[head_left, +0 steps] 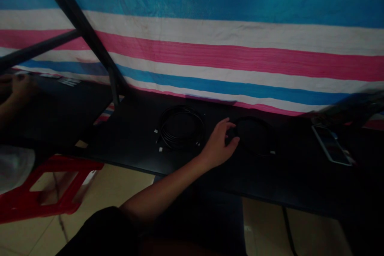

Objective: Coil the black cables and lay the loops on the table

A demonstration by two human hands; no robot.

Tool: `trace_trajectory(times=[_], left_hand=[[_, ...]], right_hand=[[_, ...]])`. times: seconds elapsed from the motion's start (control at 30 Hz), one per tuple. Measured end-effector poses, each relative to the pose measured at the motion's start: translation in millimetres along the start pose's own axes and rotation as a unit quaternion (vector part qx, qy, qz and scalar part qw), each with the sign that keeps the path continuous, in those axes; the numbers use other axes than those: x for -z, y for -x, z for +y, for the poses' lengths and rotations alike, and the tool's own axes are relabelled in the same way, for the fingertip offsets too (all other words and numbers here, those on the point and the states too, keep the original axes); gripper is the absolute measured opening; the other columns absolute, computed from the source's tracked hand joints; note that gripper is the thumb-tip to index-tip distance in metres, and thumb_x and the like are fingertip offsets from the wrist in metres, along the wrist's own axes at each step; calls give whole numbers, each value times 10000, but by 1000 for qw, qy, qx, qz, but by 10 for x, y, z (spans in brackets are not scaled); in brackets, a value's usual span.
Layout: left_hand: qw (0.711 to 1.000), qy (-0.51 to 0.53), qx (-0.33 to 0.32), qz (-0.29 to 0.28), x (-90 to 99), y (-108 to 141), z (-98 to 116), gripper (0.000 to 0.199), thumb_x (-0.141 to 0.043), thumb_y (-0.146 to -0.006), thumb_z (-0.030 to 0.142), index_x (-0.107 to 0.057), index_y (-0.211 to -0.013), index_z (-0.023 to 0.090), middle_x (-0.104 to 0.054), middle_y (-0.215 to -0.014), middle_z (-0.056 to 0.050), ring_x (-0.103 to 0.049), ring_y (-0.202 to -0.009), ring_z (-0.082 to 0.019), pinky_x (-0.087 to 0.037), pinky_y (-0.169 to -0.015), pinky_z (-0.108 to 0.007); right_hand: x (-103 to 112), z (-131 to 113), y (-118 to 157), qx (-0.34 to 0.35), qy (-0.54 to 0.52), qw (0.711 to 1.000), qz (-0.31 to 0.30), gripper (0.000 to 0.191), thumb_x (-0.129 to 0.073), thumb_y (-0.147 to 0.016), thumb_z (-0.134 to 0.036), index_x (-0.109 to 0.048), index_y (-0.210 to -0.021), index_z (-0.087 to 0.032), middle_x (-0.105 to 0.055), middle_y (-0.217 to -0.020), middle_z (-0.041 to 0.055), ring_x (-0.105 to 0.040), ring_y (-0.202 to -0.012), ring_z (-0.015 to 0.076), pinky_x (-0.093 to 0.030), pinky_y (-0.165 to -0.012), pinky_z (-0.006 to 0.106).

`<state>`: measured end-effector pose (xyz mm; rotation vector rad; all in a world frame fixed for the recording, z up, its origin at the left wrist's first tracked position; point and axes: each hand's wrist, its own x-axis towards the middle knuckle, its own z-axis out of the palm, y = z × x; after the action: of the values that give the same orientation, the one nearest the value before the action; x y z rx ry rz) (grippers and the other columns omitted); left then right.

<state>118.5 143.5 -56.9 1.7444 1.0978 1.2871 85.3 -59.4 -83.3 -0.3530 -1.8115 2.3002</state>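
My left hand (220,145) reaches in over the black table, its thumb and fingers curved apart with a gap between them. The fingertips are at the left edge of a thin black coiled cable (255,153); in the dim light I cannot tell whether they touch it. A small pale piece shows at that coil's lower right. Left of the hand lies a thicker black coiled cable (168,138), with small white tags or ends around it. My right hand is out of view.
A phone (331,146) lies on the black table (129,144) at the right. Striped sheeting (210,56) hangs behind, with a dark metal frame (81,28) at left. Another person's hand (21,88) is over the neighbouring table. A red stool (69,204) stands lower left.
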Motion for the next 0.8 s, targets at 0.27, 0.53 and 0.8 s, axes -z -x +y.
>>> trace_trajectory(times=[0.27,0.53,0.8], left_hand=[[868,-426,216,138,1842,-151,-676,483,-716,-840,266,-591,-1286,126,-554,-1376,-222,-482,-1321,-408,-411,-1087,-599],[884,-415,185,110,2034,-28,-973,141,-632,-845,208,-689,-967,163,-670,-1105,-133,-619,-1120,-300,-473,-1043,-456],[902,-387,158,109,2033,-15,-830,223,-531,-954,312,-578,-1133,189,-675,-1101,-95,-660,-1021,-235,-529,-924,-373]], right_hand=[[405,214,49,-55,-11,991,119,233,-585,-989,-358,-716,-1125,-221,-735,-1092,47,-696,-1009,237,-560,-876,399],[1120,-162,225,-15,-28,941,336,274,-575,-940,-378,-717,-1049,-170,-760,-928,80,-721,-829,199,-558,-781,350],[2031,-306,319,45,308,724,616,262,-563,-906,-293,-701,-1102,-188,-644,-1118,135,-639,-1017,275,-541,-892,457]])
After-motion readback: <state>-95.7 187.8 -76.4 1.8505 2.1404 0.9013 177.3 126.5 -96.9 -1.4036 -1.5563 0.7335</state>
